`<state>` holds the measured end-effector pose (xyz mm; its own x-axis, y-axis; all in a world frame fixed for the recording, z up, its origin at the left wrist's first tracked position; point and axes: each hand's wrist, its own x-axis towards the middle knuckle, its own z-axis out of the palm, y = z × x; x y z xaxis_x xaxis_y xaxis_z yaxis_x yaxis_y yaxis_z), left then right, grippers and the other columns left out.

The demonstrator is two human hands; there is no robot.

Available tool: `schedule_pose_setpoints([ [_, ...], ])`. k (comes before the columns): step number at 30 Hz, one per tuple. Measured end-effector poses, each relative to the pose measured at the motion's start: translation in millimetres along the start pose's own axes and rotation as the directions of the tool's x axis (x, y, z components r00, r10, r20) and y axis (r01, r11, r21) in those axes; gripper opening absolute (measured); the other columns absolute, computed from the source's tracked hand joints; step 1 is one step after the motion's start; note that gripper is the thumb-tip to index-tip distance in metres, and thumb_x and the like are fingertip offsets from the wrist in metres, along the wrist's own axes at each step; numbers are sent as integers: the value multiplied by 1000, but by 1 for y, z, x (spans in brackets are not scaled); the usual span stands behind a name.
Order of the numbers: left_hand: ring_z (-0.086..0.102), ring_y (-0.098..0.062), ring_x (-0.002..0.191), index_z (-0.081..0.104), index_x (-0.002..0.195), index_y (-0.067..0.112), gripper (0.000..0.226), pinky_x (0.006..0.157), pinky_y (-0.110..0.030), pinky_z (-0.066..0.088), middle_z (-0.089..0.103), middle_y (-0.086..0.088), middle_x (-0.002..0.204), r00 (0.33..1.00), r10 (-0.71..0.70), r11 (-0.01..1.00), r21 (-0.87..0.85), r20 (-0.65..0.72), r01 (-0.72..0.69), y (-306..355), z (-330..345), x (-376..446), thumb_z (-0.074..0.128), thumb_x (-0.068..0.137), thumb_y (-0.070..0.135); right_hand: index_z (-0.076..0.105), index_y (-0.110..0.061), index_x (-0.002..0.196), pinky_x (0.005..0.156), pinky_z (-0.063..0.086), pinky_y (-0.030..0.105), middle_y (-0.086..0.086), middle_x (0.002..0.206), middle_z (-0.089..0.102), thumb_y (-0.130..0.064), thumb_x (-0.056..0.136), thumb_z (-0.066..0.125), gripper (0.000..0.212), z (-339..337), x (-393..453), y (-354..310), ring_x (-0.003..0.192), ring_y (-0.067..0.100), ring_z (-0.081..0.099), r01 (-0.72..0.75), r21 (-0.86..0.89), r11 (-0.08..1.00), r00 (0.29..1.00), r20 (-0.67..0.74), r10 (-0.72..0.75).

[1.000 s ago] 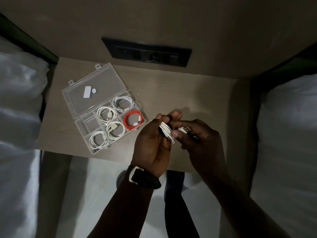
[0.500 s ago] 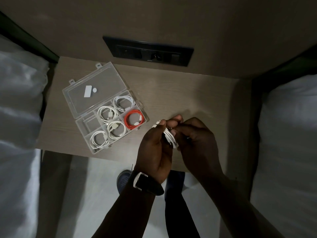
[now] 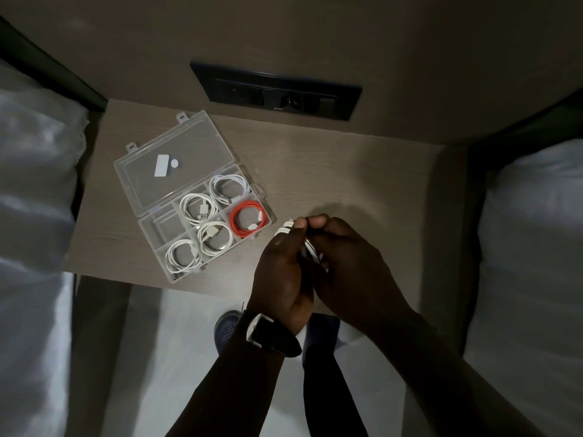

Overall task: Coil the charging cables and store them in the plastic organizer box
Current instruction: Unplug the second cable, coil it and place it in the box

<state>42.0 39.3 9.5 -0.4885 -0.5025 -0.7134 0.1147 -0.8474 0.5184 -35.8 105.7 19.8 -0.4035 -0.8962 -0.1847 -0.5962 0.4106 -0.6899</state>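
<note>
A clear plastic organizer box (image 3: pixel 151 230) lies open on the wooden bedside table (image 3: pixel 362 184), its lid (image 3: pixel 195 143) folded back. Several compartments hold coiled white cables (image 3: pixel 198 207), one holds an orange coiled cable (image 3: pixel 249 219), and one compartment (image 3: pixel 167 225) holds nothing. To the right of the box, my left hand (image 3: pixel 280 275) and my right hand (image 3: pixel 347 263) are pressed together around a coiled white cable (image 3: pixel 310 252). Most of that coil is hidden between my fingers.
A black socket panel (image 3: pixel 277 89) is set in the wall behind the table. White bedding lies to the left (image 3: pixel 28 216) and to the right (image 3: pixel 536 247). Below the table's front edge are the pale floor and my shoe (image 3: pixel 225 329).
My hands have closed tighter together around the white coil, and the cable end that stuck out by my right fingers is now hidden. The box has not moved.
</note>
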Motion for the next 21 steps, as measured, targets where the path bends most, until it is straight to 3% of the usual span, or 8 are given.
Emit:
schedule_pose_setpoints([
  [3, 66, -23, 107, 66, 112, 1, 33, 94, -33, 50, 71, -12, 110, 1000, -13, 1000, -2, 3, 13, 0, -2, 0, 42, 101, 21, 73, -19, 106, 75, 36, 6, -3, 108, 69, -20, 84, 71, 23, -4, 7, 2, 94, 9, 62, -34, 84, 996, 999, 43, 31],
  [5, 62, -22, 119, 59, 126, -2, 39, 101, -32, 47, 66, -15, 125, 999, -27, 1000, 1, 38, 27, 1, -4, 1, 40, 102, 21, 74, -16, 93, 72, 48, 19, -3, 94, 68, -16, 80, 72, 13, -5, 10, 4, 82, 11, 62, -99, 228, 969, 994, 70, 85],
  [7, 65, -17, 116, 57, 130, -2, 40, 93, -27, 53, 67, -13, 126, 997, -34, 999, 12, 73, 33, 3, -5, 2, 39, 102, 20, 73, -13, 87, 69, 53, 39, 0, 84, 65, -14, 81, 70, 7, -5, 10, 7, 75, 18, 62, -175, 362, 916, 985, 75, 158],
  [9, 70, -17, 104, 57, 128, -5, 40, 81, -26, 57, 69, -13, 120, 996, -28, 999, 37, 86, 25, 4, -6, 5, 40, 102, 21, 72, -13, 89, 69, 54, 47, 0, 83, 64, -14, 83, 68, 7, -3, 8, 10, 74, 20, 63, -203, 445, 872, 978, 46, 204],
  [15, 71, -20, 97, 68, 117, 4, 34, 76, -25, 56, 72, -17, 111, 999, 25, 973, 228, 41, -34, -1, -6, 10, 47, 101, 26, 70, -13, 101, 68, 57, 44, -1, 88, 62, -22, 96, 58, 16, -1, 4, 21, 75, 17, 65, -142, 267, 953, 988, -12, 151],
  [18, 71, -20, 94, 74, 104, 10, 32, 76, -27, 56, 75, -12, 102, 998, 38, 973, 226, 59, -51, 0, -13, 11, 44, 102, 21, 71, -14, 100, 68, 58, 44, -5, 87, 62, -23, 95, 60, 15, 3, 5, 21, 75, 15, 65, -157, 328, 932, 985, -10, 170],
  [21, 70, -17, 82, 79, 82, 17, 43, 71, -27, 54, 75, -7, 86, 997, 39, 984, 172, 62, -49, 0, -18, 11, 41, 102, 16, 69, -17, 107, 72, 57, 45, -10, 93, 63, -26, 91, 65, 19, 9, 7, 16, 84, 14, 63, -132, 351, 927, 991, 34, 128],
])
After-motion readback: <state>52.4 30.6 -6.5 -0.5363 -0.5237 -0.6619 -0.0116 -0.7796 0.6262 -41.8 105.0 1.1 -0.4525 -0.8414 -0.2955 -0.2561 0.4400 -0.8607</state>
